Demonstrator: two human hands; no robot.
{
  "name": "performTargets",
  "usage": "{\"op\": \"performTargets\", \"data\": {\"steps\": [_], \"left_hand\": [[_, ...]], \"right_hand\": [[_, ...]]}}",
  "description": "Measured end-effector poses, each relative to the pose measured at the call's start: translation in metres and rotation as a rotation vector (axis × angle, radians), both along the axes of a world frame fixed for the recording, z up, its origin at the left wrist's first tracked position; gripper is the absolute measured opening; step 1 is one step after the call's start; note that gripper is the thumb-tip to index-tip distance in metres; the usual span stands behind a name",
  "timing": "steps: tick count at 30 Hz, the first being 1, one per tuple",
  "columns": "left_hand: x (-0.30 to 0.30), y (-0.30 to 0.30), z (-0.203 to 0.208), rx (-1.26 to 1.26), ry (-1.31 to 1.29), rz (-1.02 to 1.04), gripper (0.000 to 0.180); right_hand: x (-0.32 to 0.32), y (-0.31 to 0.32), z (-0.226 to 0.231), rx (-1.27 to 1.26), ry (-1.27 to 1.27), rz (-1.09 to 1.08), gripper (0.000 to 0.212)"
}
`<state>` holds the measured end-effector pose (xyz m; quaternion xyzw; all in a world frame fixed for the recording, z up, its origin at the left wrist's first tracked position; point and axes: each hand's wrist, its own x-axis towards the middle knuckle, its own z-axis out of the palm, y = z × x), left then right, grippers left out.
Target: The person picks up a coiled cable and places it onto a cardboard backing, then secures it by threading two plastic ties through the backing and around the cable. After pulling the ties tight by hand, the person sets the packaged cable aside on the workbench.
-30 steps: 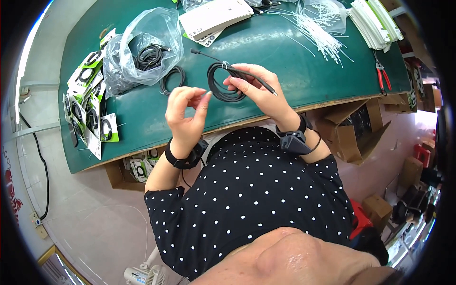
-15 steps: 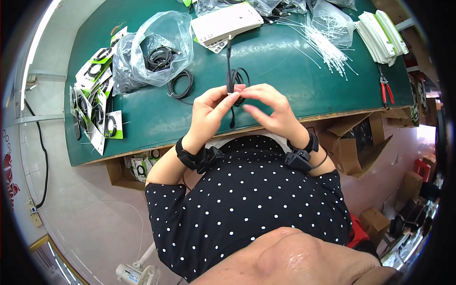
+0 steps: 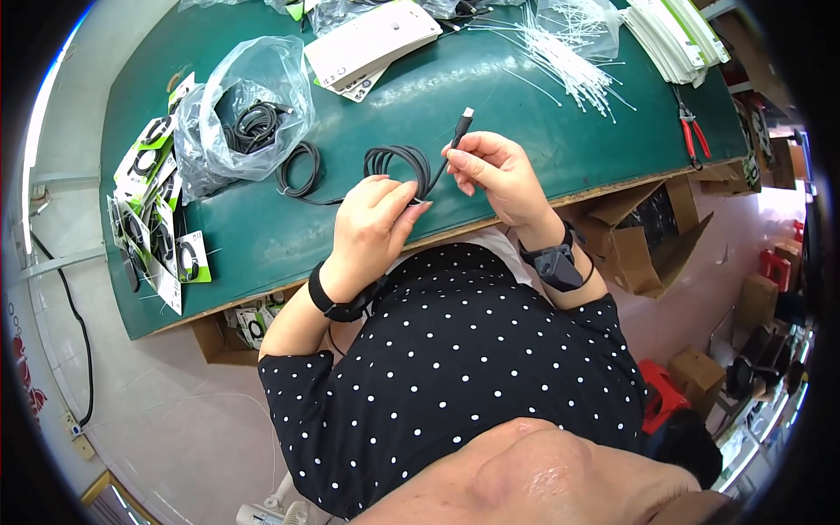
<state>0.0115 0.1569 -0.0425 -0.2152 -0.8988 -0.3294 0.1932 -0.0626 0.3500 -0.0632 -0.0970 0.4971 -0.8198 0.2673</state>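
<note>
A coiled black cable is gripped at its near side by my left hand, the fingers closed around the loops. Between the thumb and fingers of my right hand is the same cable, pinched just below its connector, which points up and away from me. Another coiled black cable lies on the table left of my hands. Behind it stands an open clear plastic bag with more black cables inside.
Carded cables are heaped at the table's left edge. White cards lie at the back, beside loose white cable ties. Stacked cards and red-handled pliers are at the right. An open cardboard box sits below the edge.
The cable coil has turned and lies more to the left in my left hand. My right hand has moved right and taken the connector end, now tilted away from the coil.
</note>
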Motion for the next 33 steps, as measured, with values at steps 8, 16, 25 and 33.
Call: {"op": "performTargets", "data": {"steps": [8,16,25,33], "left_hand": [[0.002,-0.001,0.001,0.258,-0.488,-0.116,0.016],[-0.001,-0.001,-0.004,1.130,-1.301,-0.313,0.029],[-0.001,-0.006,-0.012,1.344,-1.353,-0.463,0.031],[-0.010,-0.012,0.024,0.517,-0.769,-0.077,0.021]], "right_hand": [[-0.002,-0.005,0.002,0.030,-0.018,0.009,0.011],[-0.006,-0.018,0.001,0.218,0.158,-0.043,0.022],[-0.006,-0.018,0.003,0.228,0.144,-0.051,0.016],[-0.003,-0.002,0.008,0.341,0.081,0.140,0.025]]}}
